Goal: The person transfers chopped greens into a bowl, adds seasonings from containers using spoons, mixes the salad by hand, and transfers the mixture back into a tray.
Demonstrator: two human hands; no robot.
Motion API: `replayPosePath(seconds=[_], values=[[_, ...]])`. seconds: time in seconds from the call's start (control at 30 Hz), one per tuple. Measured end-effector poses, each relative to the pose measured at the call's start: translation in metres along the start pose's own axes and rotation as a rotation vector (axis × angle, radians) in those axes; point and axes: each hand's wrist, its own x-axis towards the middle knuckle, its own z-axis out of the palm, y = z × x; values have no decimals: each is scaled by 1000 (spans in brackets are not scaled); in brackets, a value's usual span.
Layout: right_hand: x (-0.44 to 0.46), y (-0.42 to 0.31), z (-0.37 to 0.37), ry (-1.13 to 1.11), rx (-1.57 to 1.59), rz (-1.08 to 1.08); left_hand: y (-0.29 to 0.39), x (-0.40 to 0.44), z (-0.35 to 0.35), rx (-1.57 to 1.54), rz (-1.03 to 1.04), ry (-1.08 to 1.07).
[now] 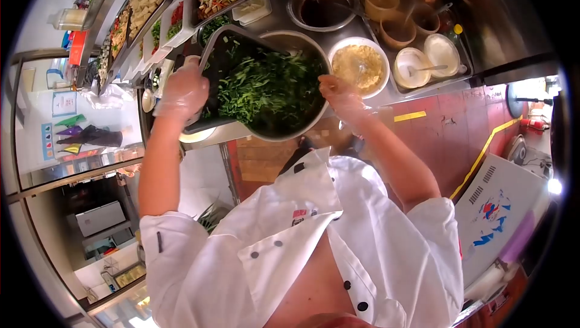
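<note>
White coat (284, 231) below steel bowl (297, 41); left hand (186, 89) grips dark tray (232, 41) overlapping bowl's left; right hand (345, 98) pinches bowl's rim; greens (272, 89) inside

**Surface Finishes: Pot (293, 40) at Dial Centre, Jacket (266, 219) at 6 O'Clock**

From where I stand, the pot is smooth metal; the jacket, matt woven cloth. Gloves (181, 102), left hand (187, 89) at 9, right hand (344, 97) at 3: thin clear plastic, glossy, creased. Tray (226, 44) at 10: smooth, dark; material indeterminate. Mixing bowl (298, 4) at 1: shiny metal. Floor (423, 141) at 4: glossy.
</note>
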Motion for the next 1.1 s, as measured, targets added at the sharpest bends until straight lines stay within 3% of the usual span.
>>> replayPosePath(seconds=[0.17, 0.33, 0.43, 0.53, 0.57, 0.67, 0.73, 0.8, 0.83, 0.87, 0.97, 1.07, 1.1], values=[[-2, -13, 3, 1, 68, 59, -5, 15, 22, 91, 72, 110], [3, -18, 17, -124, -7, 151, 1, 4, 18, 95, 33, 18], [26, 8, 36, -122, 27, -20, -11, -5, 26, 125, 102, 276], [31, 6, 49, -142, -134, 12, -21, -17, 37, 103, 194, 247], [35, 2, 51, -146, -135, 1, -29, -18, 37, 107, 287, 445], [26, -6, 63, -201, -76, 129, -30, -36, 52, 162, 168, 368], [31, -13, 72, -232, -146, 187, -37, -41, 55, 215, 216, 361], [41, 6, 83, -302, -49, 50, -46, -50, 54, -17, 110, 459], [40, 12, 90, -230, -155, -41, -49, -55, 62, -43, 184, 509], [40, 17, 95, -163, -268, -137, -50, -61, 68, 97, 153, 327], [51, 2, 101, -354, -488, -29, -63, -66, 65, 0, 143, 366], [45, 4, 113, -283, -506, -80, -90, -74, 93, -158, 85, 528], [48, 6, 116, -279, -515, -84, -103, -78, 105, -170, -31, 562]])
